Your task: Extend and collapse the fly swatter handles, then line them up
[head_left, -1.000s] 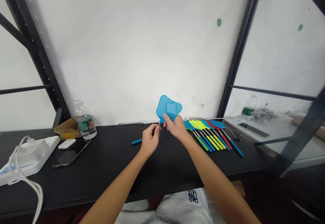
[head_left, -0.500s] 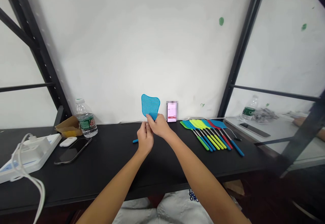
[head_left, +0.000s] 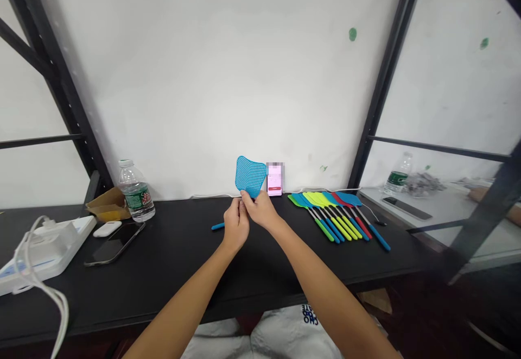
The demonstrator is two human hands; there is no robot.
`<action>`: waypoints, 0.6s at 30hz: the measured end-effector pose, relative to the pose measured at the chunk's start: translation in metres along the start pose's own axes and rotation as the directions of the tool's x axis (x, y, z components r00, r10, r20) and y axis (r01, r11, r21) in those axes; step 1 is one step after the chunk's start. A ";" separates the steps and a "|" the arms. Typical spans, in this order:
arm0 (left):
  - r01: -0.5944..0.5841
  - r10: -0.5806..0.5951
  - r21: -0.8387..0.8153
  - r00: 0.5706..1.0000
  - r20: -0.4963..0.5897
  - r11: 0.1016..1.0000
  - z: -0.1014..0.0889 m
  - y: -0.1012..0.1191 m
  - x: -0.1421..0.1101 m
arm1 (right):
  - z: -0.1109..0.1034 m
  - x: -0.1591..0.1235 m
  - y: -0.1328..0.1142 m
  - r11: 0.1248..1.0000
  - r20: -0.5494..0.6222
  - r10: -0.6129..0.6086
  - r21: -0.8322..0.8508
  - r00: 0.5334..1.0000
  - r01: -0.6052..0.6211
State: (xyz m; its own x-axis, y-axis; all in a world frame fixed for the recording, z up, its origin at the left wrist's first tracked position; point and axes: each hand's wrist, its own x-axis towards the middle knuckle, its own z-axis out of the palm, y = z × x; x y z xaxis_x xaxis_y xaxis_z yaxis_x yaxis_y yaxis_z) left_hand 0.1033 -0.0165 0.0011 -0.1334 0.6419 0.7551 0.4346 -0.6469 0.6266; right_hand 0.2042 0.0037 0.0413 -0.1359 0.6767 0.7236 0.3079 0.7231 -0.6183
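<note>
A blue fly swatter's mesh head (head_left: pixel 250 177) stands upright in front of me, slightly bent along its middle. My right hand (head_left: pixel 259 208) pinches its lower end, with the thumb on the near side. Just below and to the left, my left hand (head_left: pixel 236 222) is closed, its fingers wrapped close against the right hand at the swatter's neck, which they hide. Past the left hand, the end of a blue handle (head_left: pixel 218 227) shows on the black table; the rest is hidden.
Several fly swatters (head_left: pixel 337 215) lie in a row at right. A lit phone (head_left: pixel 274 180) leans on the wall. At left are a water bottle (head_left: pixel 137 191), a cardboard box (head_left: pixel 108 205), a dark phone (head_left: pixel 115 244), a white case (head_left: pixel 107 229) and a power strip (head_left: pixel 52 242).
Both hands have shifted slightly right with the swatter head, which now tilts a little and overlaps the lit phone's edge. More of the blue handle on the table shows.
</note>
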 end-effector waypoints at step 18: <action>-0.029 -0.217 0.730 0.946 0.241 0.683 -0.004 -0.025 0.010 | -0.080 -0.024 0.098 0.954 -0.280 0.261 -0.068 0.924 -0.290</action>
State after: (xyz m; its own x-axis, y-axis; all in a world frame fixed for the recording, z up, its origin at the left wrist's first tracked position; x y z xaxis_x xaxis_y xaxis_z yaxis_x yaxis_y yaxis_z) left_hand 0.0875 0.0046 -0.0065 -0.0056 0.8469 0.5318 0.9507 -0.1604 0.2654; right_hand 0.3128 0.0473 -0.0124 0.2187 0.7749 0.5930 0.3976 0.4842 -0.7794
